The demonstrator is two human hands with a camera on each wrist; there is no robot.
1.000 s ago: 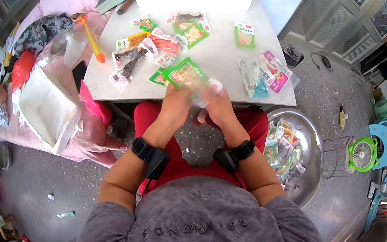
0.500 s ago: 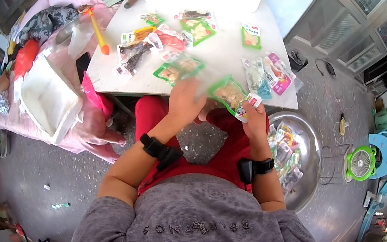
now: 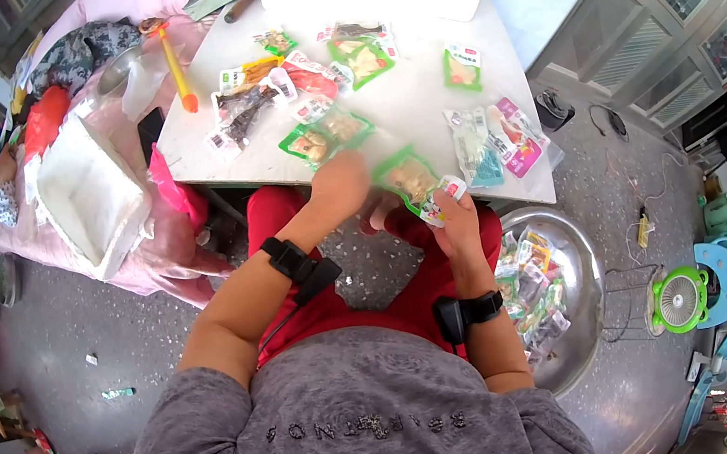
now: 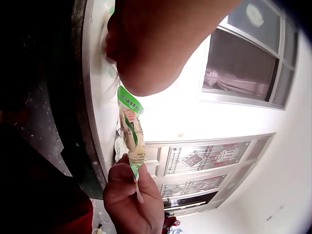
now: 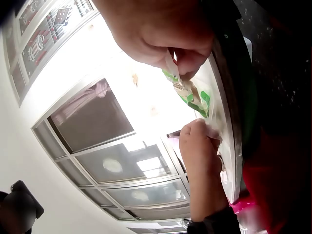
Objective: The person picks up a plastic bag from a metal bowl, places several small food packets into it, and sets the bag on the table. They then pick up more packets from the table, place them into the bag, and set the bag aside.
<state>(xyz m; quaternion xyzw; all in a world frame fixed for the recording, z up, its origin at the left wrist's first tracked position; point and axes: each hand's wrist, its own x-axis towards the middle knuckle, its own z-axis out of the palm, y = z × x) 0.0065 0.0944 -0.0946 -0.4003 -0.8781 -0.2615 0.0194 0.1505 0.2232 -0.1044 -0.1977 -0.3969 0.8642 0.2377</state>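
Observation:
My right hand (image 3: 460,224) pinches a corner of a clear, green-edged food packet (image 3: 410,177) with pale pieces inside, held up by the table's front edge. In the left wrist view the same packet (image 4: 130,127) stands above the right thumb and fingers. My left hand (image 3: 341,185) is at the front edge, just below two overlapping green-edged packets (image 3: 310,147) on the table. In the right wrist view the left hand (image 5: 200,146) has bent fingers beside clear plastic; I cannot tell if it grips anything.
Several more food packets (image 3: 247,105) lie at the table's left and back, with a green one (image 3: 461,69) and a purple one (image 3: 515,140) at right. A metal basin (image 3: 585,274) of packets stands on the floor at right. A white foam box (image 3: 91,197) sits at left.
Both hands were together at the packet; they have parted, the right hand moving right with it. Two green packets now show overlapping on the table in front of the left hand.

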